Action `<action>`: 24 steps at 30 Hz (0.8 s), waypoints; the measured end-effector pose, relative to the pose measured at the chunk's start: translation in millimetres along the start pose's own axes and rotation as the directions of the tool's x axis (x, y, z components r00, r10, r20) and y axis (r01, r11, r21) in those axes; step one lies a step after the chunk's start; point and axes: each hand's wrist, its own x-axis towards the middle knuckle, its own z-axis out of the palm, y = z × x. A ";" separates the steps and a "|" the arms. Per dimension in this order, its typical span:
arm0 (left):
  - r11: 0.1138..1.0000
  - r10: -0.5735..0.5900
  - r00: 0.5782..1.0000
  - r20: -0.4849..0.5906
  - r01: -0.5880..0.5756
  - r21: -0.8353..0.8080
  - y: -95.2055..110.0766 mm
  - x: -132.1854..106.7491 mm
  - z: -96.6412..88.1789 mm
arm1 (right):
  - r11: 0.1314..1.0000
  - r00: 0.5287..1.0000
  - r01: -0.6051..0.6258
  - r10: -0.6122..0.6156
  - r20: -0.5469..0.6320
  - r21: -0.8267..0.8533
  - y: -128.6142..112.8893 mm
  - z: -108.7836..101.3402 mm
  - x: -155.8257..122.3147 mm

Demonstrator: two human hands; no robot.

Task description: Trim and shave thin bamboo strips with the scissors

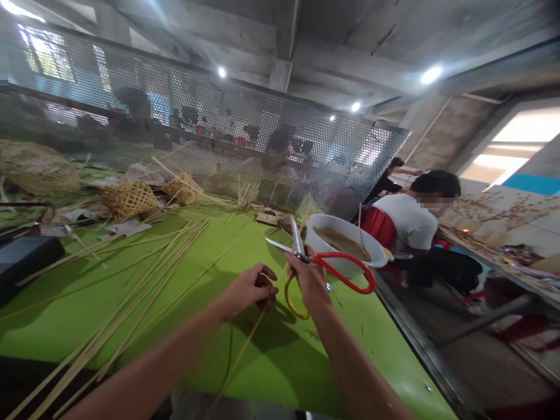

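My right hand is closed around a pair of scissors near the pivot. The scissors' red handle loop sticks out to the right, and a yellow loop hangs below the hand. Their metal blades are spread, one pointing left and the other upward. Just left of it, my left hand has its fingers curled in a pinch on a thin bamboo strip. That strip slants from the table's near edge up through the fingers; its far end is hard to make out by the right hand.
A white basin of brownish liquid stands at the green table's right edge. Long bamboo strips lie to the left. Woven baskets and a dark box sit farther left. A perforated metal screen rises behind; a seated person is at right.
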 end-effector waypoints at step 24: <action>0.825 -0.030 0.979 -0.204 -0.091 -0.558 1.5 2.6 -27.1 | 0.721 0.887 0.420 -0.197 0.418 -0.551 3.1 -17.5 -15.1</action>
